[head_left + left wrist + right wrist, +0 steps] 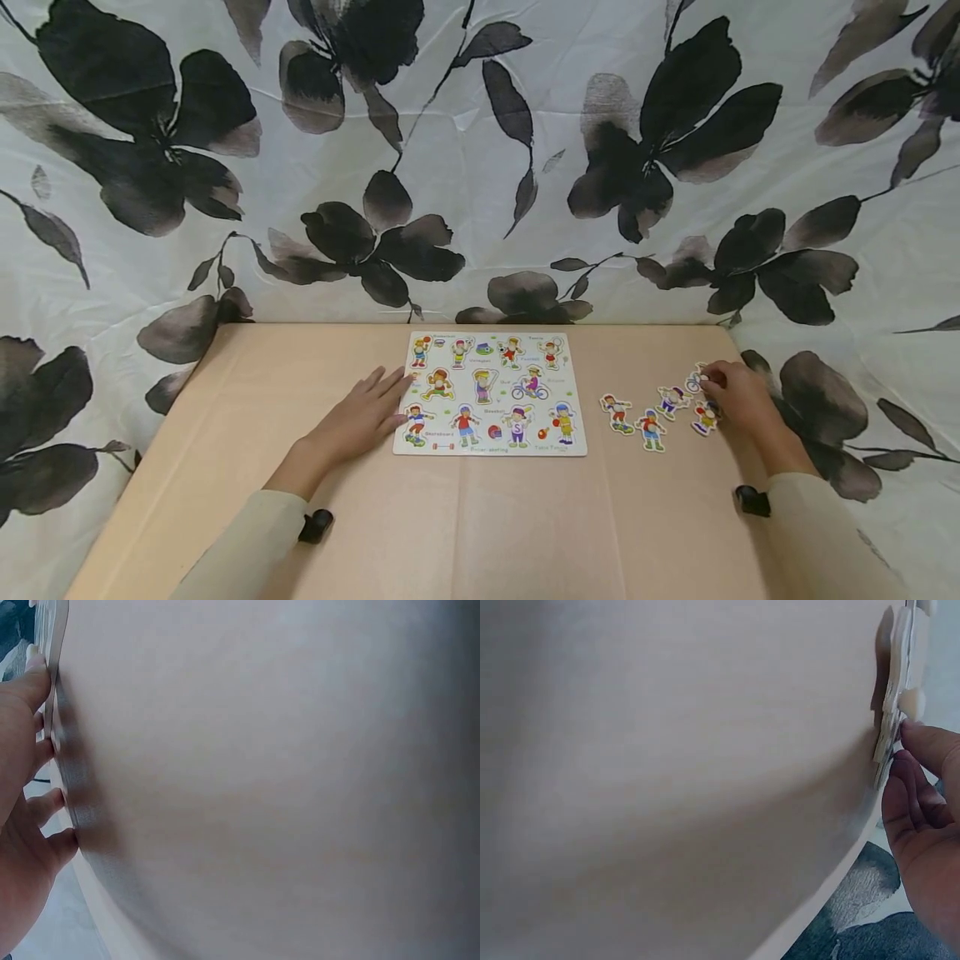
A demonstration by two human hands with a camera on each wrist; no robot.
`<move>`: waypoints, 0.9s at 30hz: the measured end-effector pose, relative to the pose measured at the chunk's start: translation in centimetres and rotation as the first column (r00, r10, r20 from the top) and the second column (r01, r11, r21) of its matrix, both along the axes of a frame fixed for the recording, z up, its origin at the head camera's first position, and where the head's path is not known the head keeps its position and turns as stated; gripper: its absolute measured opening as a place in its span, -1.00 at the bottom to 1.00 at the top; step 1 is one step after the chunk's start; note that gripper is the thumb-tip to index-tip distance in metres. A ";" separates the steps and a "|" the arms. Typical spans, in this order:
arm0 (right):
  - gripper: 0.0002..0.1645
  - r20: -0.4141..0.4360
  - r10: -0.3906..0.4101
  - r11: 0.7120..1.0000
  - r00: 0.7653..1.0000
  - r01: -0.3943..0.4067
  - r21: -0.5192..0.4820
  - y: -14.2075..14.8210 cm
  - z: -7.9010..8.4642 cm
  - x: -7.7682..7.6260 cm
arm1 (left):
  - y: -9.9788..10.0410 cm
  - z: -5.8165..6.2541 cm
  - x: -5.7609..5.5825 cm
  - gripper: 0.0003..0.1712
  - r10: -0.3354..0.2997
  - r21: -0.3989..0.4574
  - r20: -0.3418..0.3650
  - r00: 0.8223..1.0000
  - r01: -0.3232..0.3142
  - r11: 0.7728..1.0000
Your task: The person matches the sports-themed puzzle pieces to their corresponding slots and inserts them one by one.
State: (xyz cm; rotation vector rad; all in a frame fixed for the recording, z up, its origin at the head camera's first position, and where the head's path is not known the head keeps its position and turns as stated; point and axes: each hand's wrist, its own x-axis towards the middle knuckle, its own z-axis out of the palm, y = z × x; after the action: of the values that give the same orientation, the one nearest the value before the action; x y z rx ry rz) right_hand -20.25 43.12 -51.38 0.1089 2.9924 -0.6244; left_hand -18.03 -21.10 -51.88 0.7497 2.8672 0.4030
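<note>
- Right hand [742, 404]: thumb and fingers pressed close together, pinching the edge of the bicycle piece [694, 380], the farthest back of the loose ones. Remaining fingers curled in toward the palm.
- Left hand [356, 423]: fingers spread and fairly straight, resting against the left edge of the picture board [498, 398].
- Red-and-yellow piece [705, 418]: just in front of the bicycle piece, right beside the right hand.
- Purple-topped piece [672, 402]: flat, just left of those two, tilted.
- Blue-shorts piece [651, 431]: nearest the wearer of the loose pieces, figure side up.
- Skateboard piece [617, 414]: leftmost of the group, near the board's right edge, apart from it.
- Right wrist view: loose pieces seen edge-on, pale knob [912, 703] standing up next to the thumb.
- Picture board: flat at the far side of the desk [517, 525], between the hands, white with colourful sports figures in three rows plus small printed words, too small to read reliably.
- Both forearms in pale sleeves [243, 542], small black device [316, 527] at each wrist.
- Desk surface light tan, creased. Floral cloth [540, 192] behind it and at both sides, white with dark flowers.
</note>
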 end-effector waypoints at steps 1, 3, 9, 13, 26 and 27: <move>-0.69 0.002 -0.007 1.000 1.000 0.007 -0.004 0.0 0.0 0.0 | 0.0 0.0 0.0 -0.19 -0.001 0.001 0.000 1.000 0.001 1.000; -0.72 0.000 -0.016 1.000 1.000 0.016 -0.007 0.0 -0.1 0.0 | 0.1 0.0 0.1 -0.19 -0.003 0.006 -0.002 1.000 0.003 1.000; -0.77 -0.034 -0.024 1.000 0.999 0.024 0.005 0.0 0.0 0.4 | 0.2 0.2 0.3 -0.19 -0.012 0.014 -0.002 1.000 0.012 1.000; -0.78 -0.070 -0.013 1.000 0.997 0.014 0.013 -0.2 0.4 0.5 | 0.2 0.1 0.3 -0.19 -0.011 0.008 0.005 1.000 0.011 1.000; -0.77 -0.104 0.083 0.997 0.991 -0.082 0.010 -4.6 2.3 0.1 | 0.1 0.3 0.0 -0.18 -0.002 0.010 -0.001 1.000 0.002 1.000; -0.78 -0.113 0.101 0.995 0.988 -0.100 0.015 -5.0 2.3 0.0 | 0.1 0.3 0.0 -0.18 -0.002 0.009 0.000 1.000 0.002 1.000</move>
State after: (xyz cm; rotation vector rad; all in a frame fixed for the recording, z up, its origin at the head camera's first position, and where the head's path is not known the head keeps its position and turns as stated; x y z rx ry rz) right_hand -20.22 38.08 -49.10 -0.0795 3.0860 -0.6263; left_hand -18.03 -20.97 -51.63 0.7540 2.8662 0.4156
